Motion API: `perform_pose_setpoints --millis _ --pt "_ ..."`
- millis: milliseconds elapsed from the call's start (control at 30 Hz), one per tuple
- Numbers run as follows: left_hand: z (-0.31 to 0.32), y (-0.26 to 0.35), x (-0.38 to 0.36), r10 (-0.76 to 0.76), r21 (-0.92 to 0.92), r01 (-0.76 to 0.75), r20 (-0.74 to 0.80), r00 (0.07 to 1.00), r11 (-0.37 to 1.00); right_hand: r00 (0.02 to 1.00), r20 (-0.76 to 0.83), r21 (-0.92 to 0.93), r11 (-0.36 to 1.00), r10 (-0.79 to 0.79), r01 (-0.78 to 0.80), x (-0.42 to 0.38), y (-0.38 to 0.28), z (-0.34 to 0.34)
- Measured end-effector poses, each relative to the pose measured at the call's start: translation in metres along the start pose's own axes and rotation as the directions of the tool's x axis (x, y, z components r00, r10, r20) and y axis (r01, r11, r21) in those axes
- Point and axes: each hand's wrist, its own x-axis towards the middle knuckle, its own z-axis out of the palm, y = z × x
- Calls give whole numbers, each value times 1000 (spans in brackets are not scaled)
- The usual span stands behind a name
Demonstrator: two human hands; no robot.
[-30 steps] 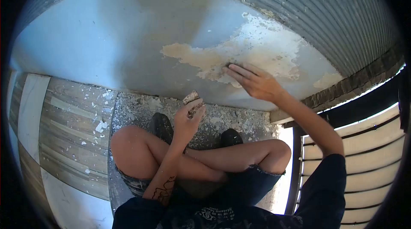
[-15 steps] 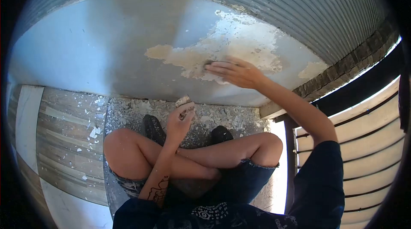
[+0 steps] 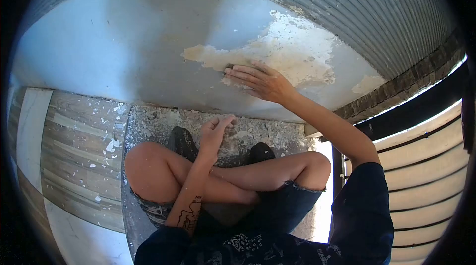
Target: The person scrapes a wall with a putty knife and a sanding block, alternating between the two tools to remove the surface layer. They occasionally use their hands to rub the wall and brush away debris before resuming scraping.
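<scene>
Head view, fingers point(image 3: 238, 71) on peeled patch point(image 3: 292, 52)

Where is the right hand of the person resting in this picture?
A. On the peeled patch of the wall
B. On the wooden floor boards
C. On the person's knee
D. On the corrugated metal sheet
A: the right hand lies flat against the wall, at the edge of the peeled patch where the paint is gone.

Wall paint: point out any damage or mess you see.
The wall has a large bare patch with ragged edges where paint has peeled; the right hand rests on it. Paint flakes litter the floor below.
</scene>
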Motion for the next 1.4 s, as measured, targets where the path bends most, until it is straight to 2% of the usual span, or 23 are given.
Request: perform_pose_setpoints --millis 33,67,100,133,167,233,333,367,400,433,467,533,667,733,867,933,1033,1167,1233,1300,1400 --pt "0 -4 2 -65 -117 60 -39 997 991 1000 11 8 1000 2 -2 -4 2 0" --pt "2 -4 1 -73 -117 68 -38 997 991 1000 27 19 1000 9 -9 -9 3 -1" --pt "3 -1 -1 51 -111 -56 -54 997 992 999 35 28 999 16 -17 -20 6 0" --pt "3 4 -2 177 -107 -183 -68 982 977 998 57 -41 999 -11 13 -36 13 4" --pt "5 8 -6 164 -108 -171 -65 984 979 996 85 -106 993 -42 51 -54 18 6" --pt "10 20 -13 188 -123 -197 -80 979 973 990 140 -96 995 -14 27 -94 24 8" --pt "14 22 -15 198 -161 -216 -123 973 963 980 195 -57 998 33 -23 -109 23 6" --pt "11 22 -13 190 -166 -209 -123 974 964 976 207 -18 998 65 -63 -110 21 7" --pt "8 23 -11 80 -286 -108 -106 991 952 974 217 -14 998 66 -64 -102 19 1" --pt "9 23 -8 -26 -402 -6 -74 997 916 958 284 29 998 38 -48 -83 19 -9" --pt "11 22 -8 -35 -403 6 -64 997 915 936 351 75 996 8 -37 -66 15 -14" --pt "13 22 -7 -80 -506 35 -66 995 862 985 165 49 998 -44 37 -32 1 6" --pt "14 16 -9 -126 -465 77 -75 989 882 995 98 -18 1000 -4 6 -16 -21 20" --pt "9 12 -7 -94 -368 68 -55 994 927 1000 18 -91 996 9 -7 -18 -17 20" --pt "6 19 -12 -81 -356 40 -99 992 933 998 69 -117 993 -8 16 -53 -4 17" --pt "5 26 -15 -53 -346 15 -101 994 938 986 161 -124 992 47 -27 -87 5 12" --pt "7 29 -13 -54 -395 19 -79 995 918 977 200 -147 988 78 -49 -115 16 5" --pt "12 23 -8 -74 -462 52 -29 997 885 964 259 -137 990 61 -26 -85 16 -3" --pt "12 24 -8 -63 -455 43 -28 998 889 988 125 -102 992 91 -78 -36 9 -5" --pt "7 21 -5 -46 -468 38 -4 999 883 993 64 -60 994 99 -95 6 -5 -2" --pt "-4 10 2 -53 -528 42 -6 999 848 996 -9 -27 996 87 -87 18 -6 -2"
